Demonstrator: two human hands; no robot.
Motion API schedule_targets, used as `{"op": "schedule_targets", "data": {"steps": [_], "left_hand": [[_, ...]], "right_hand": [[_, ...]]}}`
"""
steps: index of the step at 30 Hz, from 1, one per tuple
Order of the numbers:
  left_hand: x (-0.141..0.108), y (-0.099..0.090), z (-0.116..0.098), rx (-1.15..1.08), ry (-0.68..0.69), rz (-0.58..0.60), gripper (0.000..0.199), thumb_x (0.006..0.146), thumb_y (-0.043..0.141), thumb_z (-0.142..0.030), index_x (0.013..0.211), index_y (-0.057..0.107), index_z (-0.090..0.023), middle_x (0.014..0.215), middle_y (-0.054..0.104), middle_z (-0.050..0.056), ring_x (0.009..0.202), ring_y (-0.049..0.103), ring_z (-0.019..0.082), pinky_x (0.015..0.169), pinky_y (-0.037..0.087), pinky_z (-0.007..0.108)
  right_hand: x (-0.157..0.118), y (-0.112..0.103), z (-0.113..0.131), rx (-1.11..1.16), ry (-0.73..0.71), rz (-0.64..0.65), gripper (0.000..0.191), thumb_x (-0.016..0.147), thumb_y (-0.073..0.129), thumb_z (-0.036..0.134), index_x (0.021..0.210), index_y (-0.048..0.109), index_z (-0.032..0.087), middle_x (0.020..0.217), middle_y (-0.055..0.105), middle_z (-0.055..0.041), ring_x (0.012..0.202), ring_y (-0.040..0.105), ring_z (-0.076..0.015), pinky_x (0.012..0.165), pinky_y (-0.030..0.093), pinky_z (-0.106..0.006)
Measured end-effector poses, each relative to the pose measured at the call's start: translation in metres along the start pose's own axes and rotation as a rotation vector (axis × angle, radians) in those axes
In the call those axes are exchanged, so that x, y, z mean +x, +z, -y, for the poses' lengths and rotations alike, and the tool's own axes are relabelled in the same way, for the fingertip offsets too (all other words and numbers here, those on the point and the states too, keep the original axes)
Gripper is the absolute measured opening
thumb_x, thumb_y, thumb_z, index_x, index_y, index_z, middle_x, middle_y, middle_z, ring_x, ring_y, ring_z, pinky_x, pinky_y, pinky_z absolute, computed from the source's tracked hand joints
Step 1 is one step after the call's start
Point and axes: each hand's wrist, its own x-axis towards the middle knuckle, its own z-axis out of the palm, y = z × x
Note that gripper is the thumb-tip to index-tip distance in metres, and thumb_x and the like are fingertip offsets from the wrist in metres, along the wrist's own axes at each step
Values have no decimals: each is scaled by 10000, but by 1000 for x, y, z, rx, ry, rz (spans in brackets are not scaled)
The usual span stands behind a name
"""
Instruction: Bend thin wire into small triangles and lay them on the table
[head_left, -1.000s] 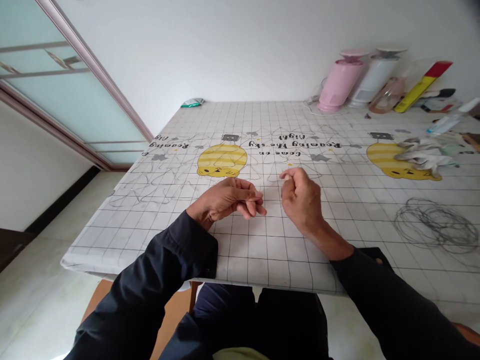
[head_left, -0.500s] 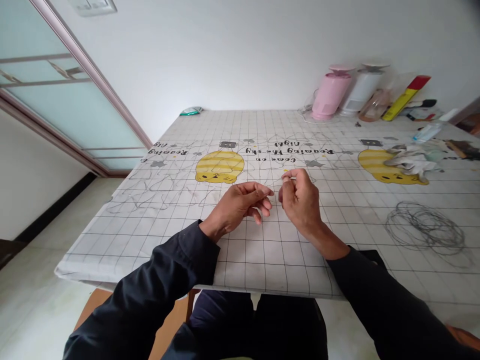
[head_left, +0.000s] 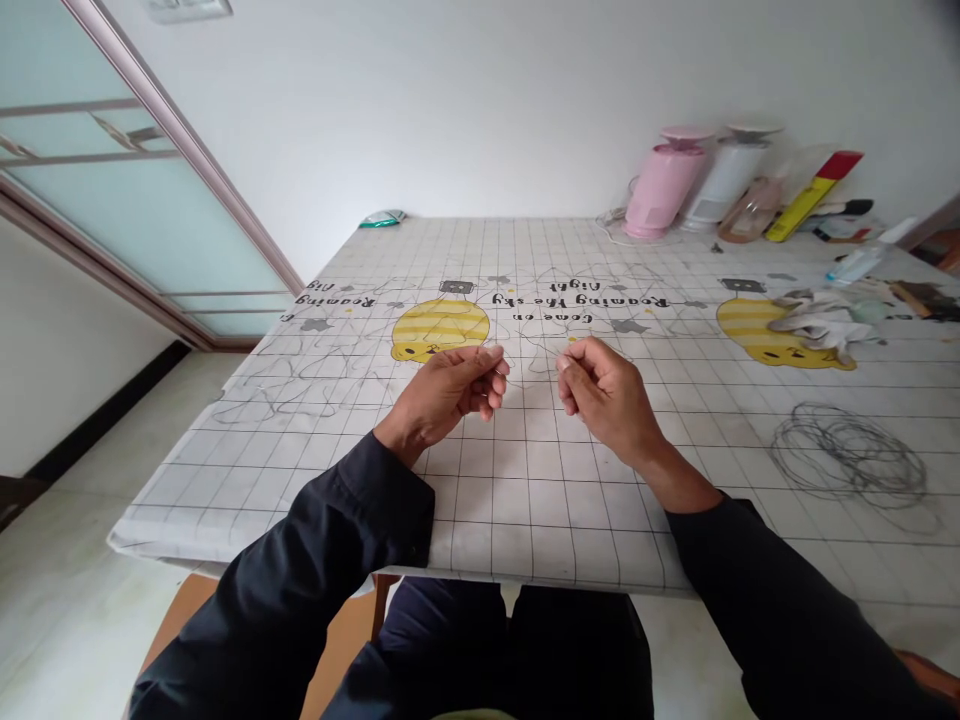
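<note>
"Pale cloth with a dark square grid covers the surface (head_left: 555, 480). Any writing on it?"

"Yes, printed upside down: 'Come on' and 'Roaming the sky', near a yellow striped balloon print (head_left: 450, 322) with a bear's face."

"And the thin wire?"

"One springy grey coil (head_left: 847, 460) lies in loose rings at right, apart from the right hand (head_left: 611, 405). Fine, kinked loose strands (head_left: 300, 385) sprawl at left, beyond the left sleeve."

"What about each grip?"

"Both hands hang over the cloth, apart, fingers curled toward the thumbs. I can't tell whether the right, or the left hand (head_left: 446, 390), is closed on a strand."

"Behind?"

"Smooth pink cylinder (head_left: 664, 190), a white cylinder (head_left: 727, 185) beside it."
</note>
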Motion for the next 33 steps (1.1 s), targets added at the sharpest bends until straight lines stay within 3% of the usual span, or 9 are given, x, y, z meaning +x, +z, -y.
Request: {"op": "schedule_targets", "data": {"steps": [3, 6, 10, 14, 20, 25, 30, 33], "left_hand": [[-2, 0, -3, -21, -57, 89, 326, 929, 908, -403, 897, 727, -134, 838, 738, 30, 633, 701, 109, 509, 565, 198], [-2, 2, -2, -36, -60, 98, 281, 936, 906, -358, 947, 742, -130, 936, 809, 79, 727, 784, 155, 606, 637, 228], [-1, 8, 3, -110, 22, -16, 187, 990, 844, -274, 961, 767, -106, 957, 841, 118, 843, 829, 179, 780, 677, 250], [0, 13, 8, -188, 154, -120, 172, 1015, 811, -275, 977, 768, -113, 1006, 846, 112, 892, 835, 175, 863, 673, 263], [-1, 13, 13, -129, 133, -81, 251, 970, 870, -359, 1028, 761, -140, 1043, 843, 112, 887, 835, 204, 860, 675, 319], [-1, 22, 17, -135, 223, -202, 288, 919, 913, -386, 977, 772, -141, 997, 832, 94, 903, 818, 198, 925, 669, 350], [1, 22, 20, -51, 258, -220, 306, 911, 913, -425, 985, 800, -151, 1088, 813, 94, 893, 783, 179, 838, 662, 324], [1, 18, 21, -40, 245, -197, 332, 939, 884, -439, 1073, 822, -142, 1124, 810, 111, 876, 778, 169, 817, 656, 314]], "right_hand": [[-2, 2, 1, -22, -31, -40, 277, 1119, 585, 411, 889, 543, 263, 658, 603, 45, 518, 554, -127, 512, 449, -299], [-3, 4, 0, -73, -64, -85, 277, 1115, 578, 382, 869, 523, 266, 634, 582, 45, 518, 543, -136, 516, 435, -310], [-6, 8, -3, -128, -71, -137, 280, 1105, 576, 391, 862, 507, 270, 625, 545, 43, 520, 506, -143, 514, 404, -318], [-9, 13, -4, -50, -13, -111, 287, 1104, 567, 421, 868, 494, 273, 625, 561, 43, 510, 515, -145, 497, 407, -315], [-9, 14, -3, 11, 24, -122, 292, 1097, 577, 450, 880, 479, 280, 607, 584, 45, 502, 533, -150, 491, 424, -314], [-8, 15, 0, 13, 81, -83, 286, 1077, 588, 412, 853, 472, 276, 596, 584, 46, 493, 528, -141, 493, 418, -303], [-5, 10, 3, 107, 208, 11, 271, 1053, 610, 401, 846, 499, 265, 576, 584, 50, 453, 516, -131, 432, 387, -278], [-4, 7, 3, 142, 196, 32, 274, 1054, 623, 406, 848, 522, 257, 587, 593, 48, 454, 513, -123, 429, 393, -265]]}}
